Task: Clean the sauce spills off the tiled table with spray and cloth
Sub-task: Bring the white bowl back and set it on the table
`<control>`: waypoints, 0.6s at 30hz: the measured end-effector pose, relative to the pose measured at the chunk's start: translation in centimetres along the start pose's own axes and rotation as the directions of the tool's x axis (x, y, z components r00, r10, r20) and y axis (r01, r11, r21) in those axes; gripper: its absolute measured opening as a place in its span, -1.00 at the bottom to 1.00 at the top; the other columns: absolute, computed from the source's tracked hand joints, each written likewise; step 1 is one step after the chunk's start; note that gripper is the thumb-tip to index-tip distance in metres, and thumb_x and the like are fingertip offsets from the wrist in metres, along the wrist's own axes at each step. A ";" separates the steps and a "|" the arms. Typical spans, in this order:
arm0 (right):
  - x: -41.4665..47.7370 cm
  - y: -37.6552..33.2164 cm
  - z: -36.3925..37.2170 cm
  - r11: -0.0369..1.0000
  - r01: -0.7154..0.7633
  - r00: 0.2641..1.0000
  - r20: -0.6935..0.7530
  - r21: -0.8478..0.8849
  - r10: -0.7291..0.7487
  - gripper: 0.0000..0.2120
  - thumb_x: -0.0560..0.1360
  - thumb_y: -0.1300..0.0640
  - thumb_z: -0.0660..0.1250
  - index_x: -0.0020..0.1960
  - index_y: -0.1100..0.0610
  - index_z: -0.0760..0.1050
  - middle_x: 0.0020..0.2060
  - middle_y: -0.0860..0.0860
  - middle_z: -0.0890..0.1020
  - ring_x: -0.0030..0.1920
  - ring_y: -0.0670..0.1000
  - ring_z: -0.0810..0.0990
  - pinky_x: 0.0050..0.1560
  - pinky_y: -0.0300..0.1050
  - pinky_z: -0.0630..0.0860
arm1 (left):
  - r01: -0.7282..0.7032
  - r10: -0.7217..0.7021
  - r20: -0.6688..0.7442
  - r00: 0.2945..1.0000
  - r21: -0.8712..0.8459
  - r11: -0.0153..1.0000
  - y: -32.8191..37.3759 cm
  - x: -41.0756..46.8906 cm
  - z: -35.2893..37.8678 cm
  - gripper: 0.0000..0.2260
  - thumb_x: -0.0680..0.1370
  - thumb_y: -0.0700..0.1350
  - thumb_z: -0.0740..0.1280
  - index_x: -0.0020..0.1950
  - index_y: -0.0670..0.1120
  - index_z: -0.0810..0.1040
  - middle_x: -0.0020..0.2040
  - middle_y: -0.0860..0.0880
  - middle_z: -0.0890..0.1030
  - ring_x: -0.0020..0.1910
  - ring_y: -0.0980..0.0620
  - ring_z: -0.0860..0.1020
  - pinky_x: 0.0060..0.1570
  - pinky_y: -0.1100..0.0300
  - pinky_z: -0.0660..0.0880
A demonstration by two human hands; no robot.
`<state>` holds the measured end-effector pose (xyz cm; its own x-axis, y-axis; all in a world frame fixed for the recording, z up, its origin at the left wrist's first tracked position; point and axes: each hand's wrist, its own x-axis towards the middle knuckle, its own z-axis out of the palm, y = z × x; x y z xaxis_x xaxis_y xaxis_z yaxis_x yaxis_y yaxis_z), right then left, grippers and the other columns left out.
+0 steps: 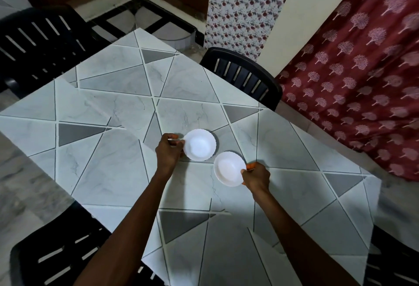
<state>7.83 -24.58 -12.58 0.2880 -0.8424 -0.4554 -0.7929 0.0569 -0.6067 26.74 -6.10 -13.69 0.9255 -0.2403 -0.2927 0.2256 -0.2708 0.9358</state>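
A large tiled table (pixel 95 172), grey and white, hard and glossy, filled the view. No spill, spray or cloth could be seen on it. Near its middle were two small white bowls, just beside each other. They looked light, rigid, smooth and probably breakable, best taken by the scalloped rim. The left hand (pixel 169 151) pinched the left rim of the far bowl (pixel 199 145). The right hand (pixel 257 176) pinched the right rim of the near bowl (pixel 229 168), its fingers narrowly closed.
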 end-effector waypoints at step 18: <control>-1.4 1.1 -2.4 0.999 0.047 0.998 -0.044 0.028 -0.045 -0.88 0.47 0.22 0.41 0.00 0.12 0.63 0.00 0.11 0.71 0.06 0.17 0.65 0.10 -0.07 0.57 | 0.037 -0.028 -0.097 0.995 0.095 0.995 0.2 -5.2 -0.3 -0.74 0.49 -0.12 0.46 0.10 -0.10 0.47 -0.02 -0.07 0.59 -0.02 -0.03 0.55 -0.05 0.19 0.41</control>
<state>5.25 -24.66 -11.04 0.2996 -0.8669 -0.3983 -0.7634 0.0325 -0.6451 22.14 -4.61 -11.89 0.9440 -0.1407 -0.2983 0.2302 -0.3666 0.9015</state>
